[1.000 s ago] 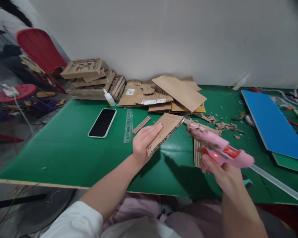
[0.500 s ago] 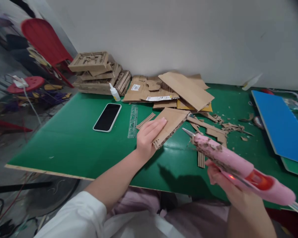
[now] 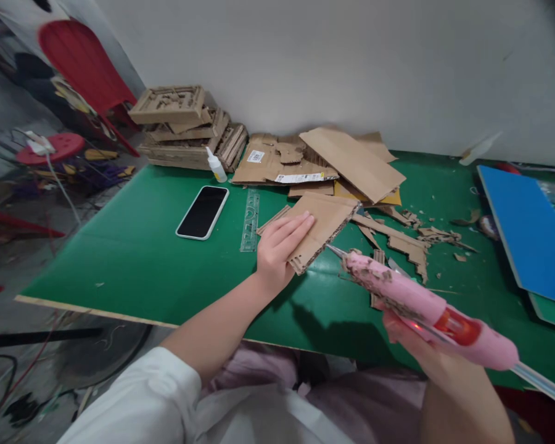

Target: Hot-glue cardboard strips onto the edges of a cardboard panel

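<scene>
My left hand (image 3: pixel 280 250) grips a brown cardboard piece (image 3: pixel 326 223), fingers across its top face and thumb hidden below. The piece is tilted, its corrugated edge turned to the right. In my right hand (image 3: pixel 414 336) is a pink hot glue gun (image 3: pixel 398 287), its body smeared with brown bits and a red light lit on its side. A clear glue stick (image 3: pixel 539 382) juts from its rear. The metal nozzle points left, at or very close to the cardboard's lower right edge; contact is hard to tell.
Left of the cardboard lie a phone (image 3: pixel 203 213) and a clear stencil ruler (image 3: pixel 250 222). Behind are a small white bottle (image 3: pixel 216 164), stacked cardboard frames (image 3: pixel 166 148) and flat cardboard sheets (image 3: pixel 356 163). Cardboard scraps (image 3: pixel 404 243) and a blue board (image 3: pixel 531 234) lie to the right.
The glue gun has moved left, bringing its nozzle from a gap away up to the cardboard's edge. My left hand keeps its hold on the piece. The view has shifted slightly.
</scene>
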Motion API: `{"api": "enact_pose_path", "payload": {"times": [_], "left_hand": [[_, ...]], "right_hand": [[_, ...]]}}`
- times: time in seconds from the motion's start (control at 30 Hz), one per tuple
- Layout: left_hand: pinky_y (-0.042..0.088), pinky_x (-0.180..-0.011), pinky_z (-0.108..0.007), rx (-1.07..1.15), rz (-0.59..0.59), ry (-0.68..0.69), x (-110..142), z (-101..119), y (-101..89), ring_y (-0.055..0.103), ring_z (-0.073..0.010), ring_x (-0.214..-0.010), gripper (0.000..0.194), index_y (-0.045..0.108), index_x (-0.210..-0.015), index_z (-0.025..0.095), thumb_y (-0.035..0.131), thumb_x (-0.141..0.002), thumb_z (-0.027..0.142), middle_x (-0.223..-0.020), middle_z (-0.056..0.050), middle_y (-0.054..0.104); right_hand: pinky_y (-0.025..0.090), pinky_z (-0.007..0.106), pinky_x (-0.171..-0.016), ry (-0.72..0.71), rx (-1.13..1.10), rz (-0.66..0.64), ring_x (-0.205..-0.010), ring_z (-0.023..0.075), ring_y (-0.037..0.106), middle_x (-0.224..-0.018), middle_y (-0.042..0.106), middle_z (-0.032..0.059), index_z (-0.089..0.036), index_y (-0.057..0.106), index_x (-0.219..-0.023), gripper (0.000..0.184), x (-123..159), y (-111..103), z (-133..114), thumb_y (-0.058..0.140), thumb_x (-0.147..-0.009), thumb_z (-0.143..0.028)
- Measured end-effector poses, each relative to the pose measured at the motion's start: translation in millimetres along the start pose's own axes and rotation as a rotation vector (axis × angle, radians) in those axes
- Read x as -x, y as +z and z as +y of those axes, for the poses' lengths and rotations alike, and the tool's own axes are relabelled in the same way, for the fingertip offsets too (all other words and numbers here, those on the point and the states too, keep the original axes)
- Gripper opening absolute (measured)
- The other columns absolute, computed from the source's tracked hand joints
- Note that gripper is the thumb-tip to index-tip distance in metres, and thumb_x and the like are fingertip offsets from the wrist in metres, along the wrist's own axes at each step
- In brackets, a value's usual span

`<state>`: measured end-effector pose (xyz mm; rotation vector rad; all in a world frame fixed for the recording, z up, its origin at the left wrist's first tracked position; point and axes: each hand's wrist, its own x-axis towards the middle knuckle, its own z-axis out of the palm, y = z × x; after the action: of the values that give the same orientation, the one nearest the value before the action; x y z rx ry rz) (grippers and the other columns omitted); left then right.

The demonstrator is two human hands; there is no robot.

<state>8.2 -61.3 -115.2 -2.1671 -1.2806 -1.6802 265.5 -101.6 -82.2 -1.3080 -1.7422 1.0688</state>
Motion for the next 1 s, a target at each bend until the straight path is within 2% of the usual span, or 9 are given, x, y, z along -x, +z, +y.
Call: {"api": "enact_pose_path", "payload": {"times": [0.23,0.47,0.87,1.0], "left_hand": [[0.046,-0.093,-0.039,-0.011,-0.015,-0.002,0.7,-0.6,-0.2,0.055,-0.0215,-0.11,0.039,0.049,-0.127,0.021,0.05,-0.088,0.023,-0.122,-0.01,0.058],[0.046,-0.092,-0.038,-0.007,-0.009,-0.007,0.3,-0.1,-0.2,0.056,-0.0214,-0.109,0.038,0.05,-0.126,0.02,0.049,-0.088,0.024,-0.12,-0.01,0.059],[0.046,-0.092,-0.039,-0.041,-0.03,0.001,1.1,-1.3,-0.9,0.056,-0.0219,-0.108,0.04,0.049,-0.127,0.02,0.05,-0.088,0.028,-0.121,-0.01,0.059],[0.046,-0.091,-0.038,-0.051,-0.013,-0.001,0.8,-1.0,-0.7,0.056,-0.0216,-0.107,0.038,0.05,-0.125,0.02,0.049,-0.088,0.028,-0.12,-0.01,0.059]], "right_hand": [[0.049,0.027,-0.037,0.029,-0.022,0.035,-0.044,0.0174,0.059,-0.07,0.07,0.0015,-0.029,0.068,-0.088,0.021,6.7,3.9,0.8,0.068,-0.067,-0.033],[0.049,0.025,-0.037,0.043,0.002,0.074,-0.044,0.0169,0.059,-0.061,0.067,0.0,-0.027,0.069,-0.078,0.014,6.3,1.3,4.0,0.07,-0.066,-0.033],[0.054,0.027,-0.043,0.038,0.031,0.113,-0.053,0.0206,0.065,-0.064,0.069,0.0003,-0.027,0.068,-0.079,0.017,12.2,5.5,1.9,0.072,-0.063,-0.033],[0.053,0.026,-0.041,0.037,0.062,0.109,-0.05,0.0199,0.064,-0.062,0.069,-0.0006,-0.028,0.067,-0.08,0.018,13.9,6.5,-0.3,0.072,-0.063,-0.031]]}}
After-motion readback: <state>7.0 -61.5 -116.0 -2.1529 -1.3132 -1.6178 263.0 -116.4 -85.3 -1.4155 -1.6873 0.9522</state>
